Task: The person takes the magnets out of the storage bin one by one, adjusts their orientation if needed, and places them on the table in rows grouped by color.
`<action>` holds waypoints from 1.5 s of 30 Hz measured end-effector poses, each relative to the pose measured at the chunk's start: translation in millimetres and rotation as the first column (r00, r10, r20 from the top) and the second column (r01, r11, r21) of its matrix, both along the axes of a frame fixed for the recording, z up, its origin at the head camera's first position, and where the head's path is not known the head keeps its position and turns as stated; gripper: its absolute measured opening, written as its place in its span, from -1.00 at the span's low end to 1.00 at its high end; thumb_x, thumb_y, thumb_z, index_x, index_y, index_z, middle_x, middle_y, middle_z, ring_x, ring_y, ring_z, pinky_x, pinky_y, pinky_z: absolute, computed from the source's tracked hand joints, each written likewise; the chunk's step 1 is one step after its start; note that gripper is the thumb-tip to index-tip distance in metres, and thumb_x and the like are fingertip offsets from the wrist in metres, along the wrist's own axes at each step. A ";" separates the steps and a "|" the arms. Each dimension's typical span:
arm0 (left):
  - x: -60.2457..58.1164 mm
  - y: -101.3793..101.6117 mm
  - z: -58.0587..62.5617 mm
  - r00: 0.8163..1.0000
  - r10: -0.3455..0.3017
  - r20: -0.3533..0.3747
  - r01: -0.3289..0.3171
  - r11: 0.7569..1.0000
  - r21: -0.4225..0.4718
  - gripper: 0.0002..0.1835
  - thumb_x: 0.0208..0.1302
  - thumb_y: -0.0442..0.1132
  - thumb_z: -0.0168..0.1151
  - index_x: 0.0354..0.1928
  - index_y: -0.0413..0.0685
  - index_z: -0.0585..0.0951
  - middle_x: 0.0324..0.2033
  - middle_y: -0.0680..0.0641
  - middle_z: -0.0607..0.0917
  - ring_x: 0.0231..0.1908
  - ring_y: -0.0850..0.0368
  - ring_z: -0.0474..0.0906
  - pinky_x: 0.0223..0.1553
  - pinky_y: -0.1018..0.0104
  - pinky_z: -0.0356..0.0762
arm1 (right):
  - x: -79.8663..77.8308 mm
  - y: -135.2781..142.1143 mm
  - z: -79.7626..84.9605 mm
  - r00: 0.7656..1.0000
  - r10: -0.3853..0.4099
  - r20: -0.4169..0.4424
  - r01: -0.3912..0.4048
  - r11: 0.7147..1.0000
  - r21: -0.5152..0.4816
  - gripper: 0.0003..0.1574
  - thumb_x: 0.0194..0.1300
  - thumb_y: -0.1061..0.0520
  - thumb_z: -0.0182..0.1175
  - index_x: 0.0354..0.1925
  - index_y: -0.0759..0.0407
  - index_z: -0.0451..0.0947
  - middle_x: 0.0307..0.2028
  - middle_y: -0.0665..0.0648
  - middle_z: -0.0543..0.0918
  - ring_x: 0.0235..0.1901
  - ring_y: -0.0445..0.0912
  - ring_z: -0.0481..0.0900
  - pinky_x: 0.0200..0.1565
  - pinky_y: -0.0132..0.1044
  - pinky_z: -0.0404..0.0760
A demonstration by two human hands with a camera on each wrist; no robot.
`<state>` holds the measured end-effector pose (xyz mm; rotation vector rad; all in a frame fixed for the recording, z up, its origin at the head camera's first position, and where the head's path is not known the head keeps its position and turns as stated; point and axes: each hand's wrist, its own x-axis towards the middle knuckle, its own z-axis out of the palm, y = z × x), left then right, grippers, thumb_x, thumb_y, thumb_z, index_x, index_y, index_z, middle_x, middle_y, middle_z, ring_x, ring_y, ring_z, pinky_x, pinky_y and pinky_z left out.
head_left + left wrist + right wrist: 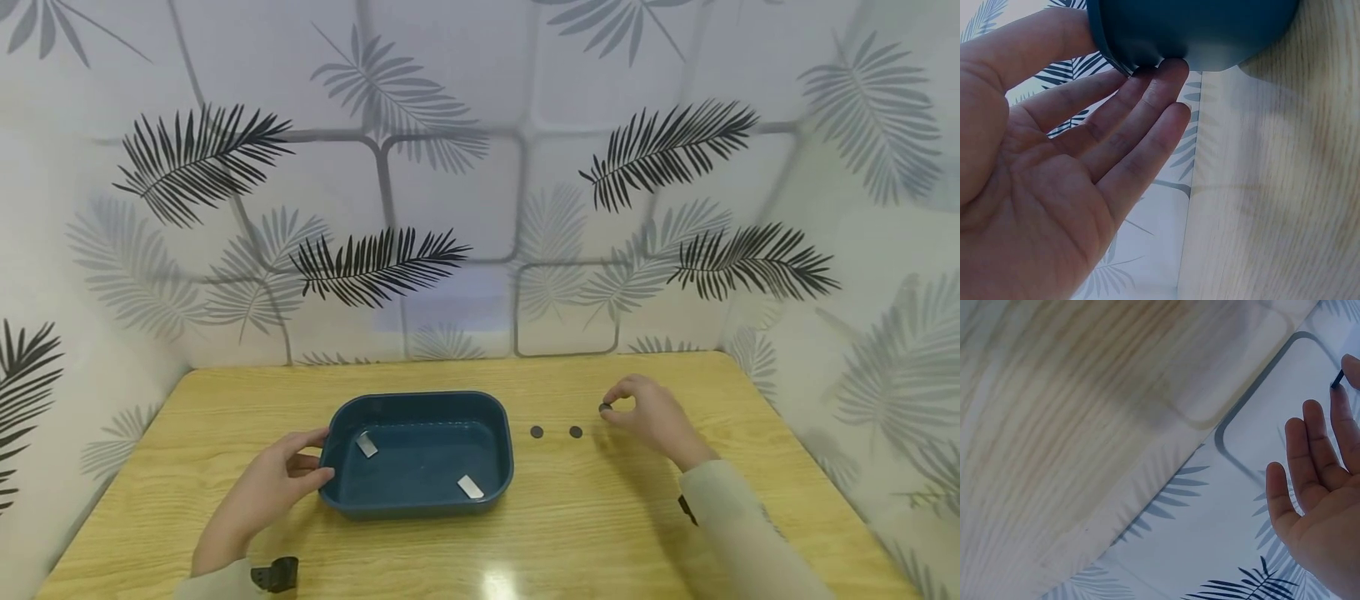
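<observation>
A dark blue rectangular plastic basin (420,510) stands on the wooden table, left of the middle. My left hand (273,483) holds its left end, thumb at the rim and fingertips against the outer wall, as the left wrist view shows from below. Two small white rectangular pieces lie inside: one piece (367,445) at the left, the other piece (470,487) near the front right. My right hand (652,414) pinches a small dark round disc (1337,379) between thumb and index finger, raised above the table; its other fingers are spread loosely.
Two more dark discs lie flat on the table right of the basin, a nearer disc (537,432) and a second disc (576,432) beside it. The wooden table (600,542) ends at a wall (465,192) covered in leaf-patterned sheeting.
</observation>
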<state>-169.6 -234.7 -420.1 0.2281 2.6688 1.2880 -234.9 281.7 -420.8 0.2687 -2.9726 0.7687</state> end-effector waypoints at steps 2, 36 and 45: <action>0.2 0.3 0.2 1.000 0.002 -0.001 -0.002 1.000 -0.001 -0.30 0.41 -0.23 0.34 0.50 -0.27 0.34 0.38 -0.35 0.47 0.18 -0.23 0.63 0.06 0.11 0.76 | -0.8 4.1 -1.8 1.000 -0.010 0.021 0.010 1.000 -0.002 -0.77 0.37 0.05 0.35 -0.11 0.16 0.73 0.14 0.32 0.64 0.16 0.34 0.59 0.11 0.25 0.64; -0.8 -0.6 -0.1 1.000 -0.010 -0.005 0.010 1.000 0.018 -0.29 0.42 -0.24 0.33 0.50 -0.34 0.32 0.36 -0.39 0.48 0.16 -0.22 0.64 0.05 0.10 0.76 | -6.3 17.3 -22.4 0.983 0.014 0.183 -0.017 1.000 0.014 -0.75 0.27 0.19 0.43 -0.10 0.30 0.74 0.00 0.33 0.63 -0.06 0.12 0.62 0.03 0.10 0.69; -0.7 -1.1 0.3 1.000 -0.014 0.010 0.014 0.999 0.035 -0.29 0.42 -0.23 0.34 0.50 -0.31 0.32 0.36 -0.37 0.48 0.17 -0.21 0.64 0.05 0.14 0.76 | -6.3 17.5 -16.4 0.985 0.026 0.173 -0.035 0.998 0.051 -0.71 0.26 0.17 0.44 -0.09 0.32 0.74 -0.01 0.35 0.65 -0.04 0.19 0.65 0.03 0.15 0.70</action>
